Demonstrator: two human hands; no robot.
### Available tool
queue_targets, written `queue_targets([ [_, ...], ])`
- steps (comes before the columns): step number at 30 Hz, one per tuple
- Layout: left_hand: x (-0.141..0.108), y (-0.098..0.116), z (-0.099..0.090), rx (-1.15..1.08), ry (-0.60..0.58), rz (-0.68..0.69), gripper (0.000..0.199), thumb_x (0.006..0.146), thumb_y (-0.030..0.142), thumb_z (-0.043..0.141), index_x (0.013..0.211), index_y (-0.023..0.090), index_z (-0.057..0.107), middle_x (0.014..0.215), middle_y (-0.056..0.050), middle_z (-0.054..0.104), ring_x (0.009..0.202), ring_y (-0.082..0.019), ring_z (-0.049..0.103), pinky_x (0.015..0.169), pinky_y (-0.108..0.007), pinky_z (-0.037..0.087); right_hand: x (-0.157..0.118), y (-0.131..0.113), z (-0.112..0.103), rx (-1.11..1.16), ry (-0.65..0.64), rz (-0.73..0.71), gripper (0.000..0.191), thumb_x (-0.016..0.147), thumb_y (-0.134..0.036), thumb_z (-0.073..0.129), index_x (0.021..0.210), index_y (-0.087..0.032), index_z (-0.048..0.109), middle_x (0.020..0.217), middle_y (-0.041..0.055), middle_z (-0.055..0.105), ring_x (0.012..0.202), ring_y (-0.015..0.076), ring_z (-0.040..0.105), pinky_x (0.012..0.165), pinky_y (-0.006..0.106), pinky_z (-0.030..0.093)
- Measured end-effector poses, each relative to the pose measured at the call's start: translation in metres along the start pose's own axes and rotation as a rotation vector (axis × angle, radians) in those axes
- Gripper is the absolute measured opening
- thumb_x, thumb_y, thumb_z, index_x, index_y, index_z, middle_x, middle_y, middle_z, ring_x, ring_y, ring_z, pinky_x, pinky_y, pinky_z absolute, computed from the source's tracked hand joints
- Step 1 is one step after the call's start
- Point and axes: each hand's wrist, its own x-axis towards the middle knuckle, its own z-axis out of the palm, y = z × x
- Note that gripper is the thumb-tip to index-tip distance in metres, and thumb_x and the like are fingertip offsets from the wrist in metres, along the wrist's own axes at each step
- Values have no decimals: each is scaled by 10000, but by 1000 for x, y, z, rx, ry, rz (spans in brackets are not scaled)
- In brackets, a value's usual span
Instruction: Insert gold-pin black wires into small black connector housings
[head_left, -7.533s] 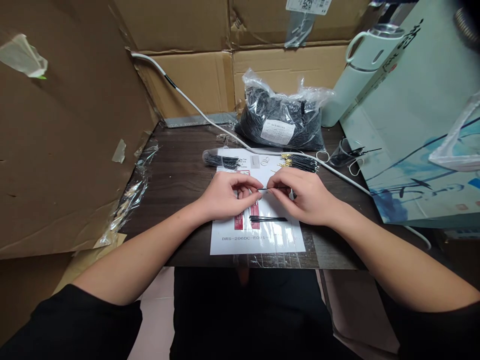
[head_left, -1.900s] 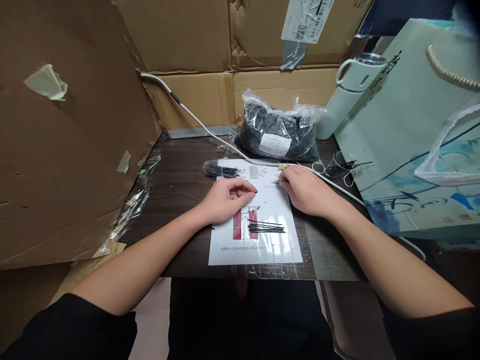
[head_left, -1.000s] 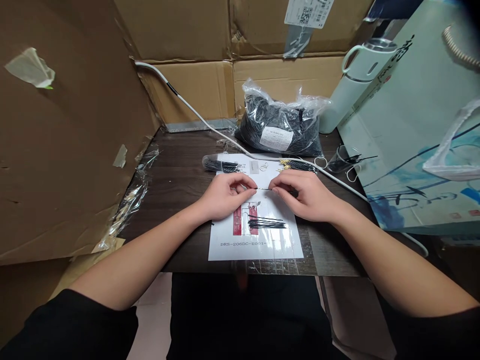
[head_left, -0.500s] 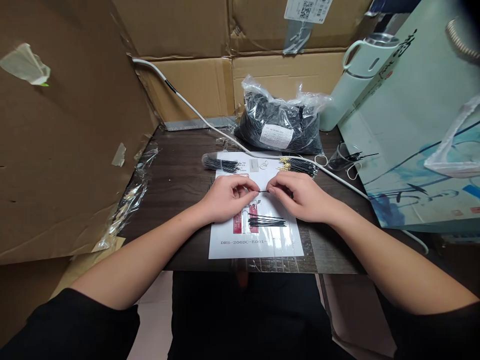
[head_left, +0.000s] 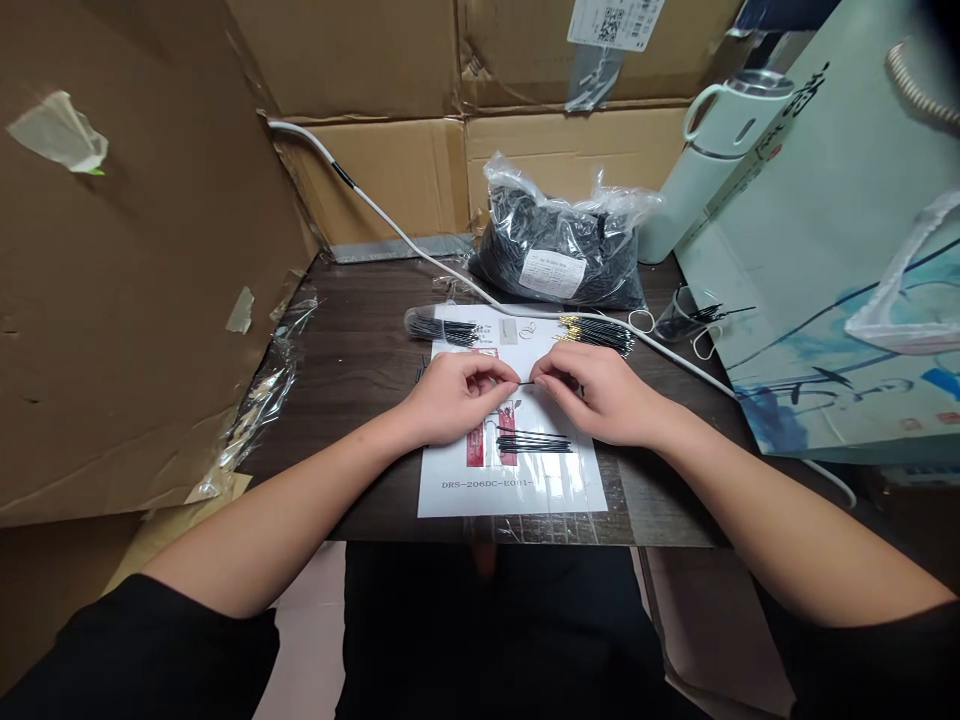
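Observation:
Above a printed paper sheet (head_left: pixel 442 495), my left hand (head_left: pixel 461 395) and my right hand (head_left: pixel 592 390) face each other in closed pinches. A thin black wire-like piece (head_left: pixel 526 383) spans the narrow gap between their fingertips, each pinch holding one end. The fingers cover both ends. Below the hands, a small row of thin black wires (head_left: pixel 534 442) lies on the sheet. Behind my right hand is a bundle of black wires with gold-coloured ends (head_left: pixel 600 334). Short black pieces in a clear wrapper (head_left: pixel 442 328) lie behind my left hand.
A clear bag of black pieces (head_left: pixel 562 240) stands at the back. A white cable (head_left: pixel 397 230) crosses the dark table (head_left: pixel 360 330). To the right are a clear cup with black pieces (head_left: pixel 686 315), a pale bottle (head_left: pixel 686 190) and a pale panel (head_left: pixel 817 300). Cardboard (head_left: pixel 150 250) walls the left.
My right hand's fingertips have come slightly closer to my left hand's, so less of the black piece shows between them. The wires on the sheet lie as before.

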Motion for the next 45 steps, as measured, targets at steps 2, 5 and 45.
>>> queue_targets([
  [2, 0, 0, 0, 3, 4, 2, 198, 951, 344, 765, 1001, 180, 864, 818, -44, 739, 700, -145, 576, 661, -282, 447, 0, 1, 1, 2, -3, 6, 178, 1102, -224, 534, 1033, -198, 695, 949, 81, 732, 841, 219, 654, 776, 354, 488],
  [5, 0, -2, 1, -7, 0, 0, 207, 949, 358, 765, 995, 181, 861, 797, -44, 727, 685, -147, 569, 645, -283, 439, 0, 1, 2, 5, 1, 5, 181, 1103, -233, 536, 1025, -197, 696, 928, 74, 722, 831, 217, 651, 772, 355, 486],
  [45, 10, -2, -97, 392, -384, -91, 69, 781, 313, 847, 802, 251, 867, 811, -13, 781, 667, -149, 586, 620, -260, 407, -9, 49, -27, -468, -14, 270, 139, 1038, -168, 604, 1072, -189, 738, 1047, 116, 687, 855, 252, 646, 733, 376, 466],
])
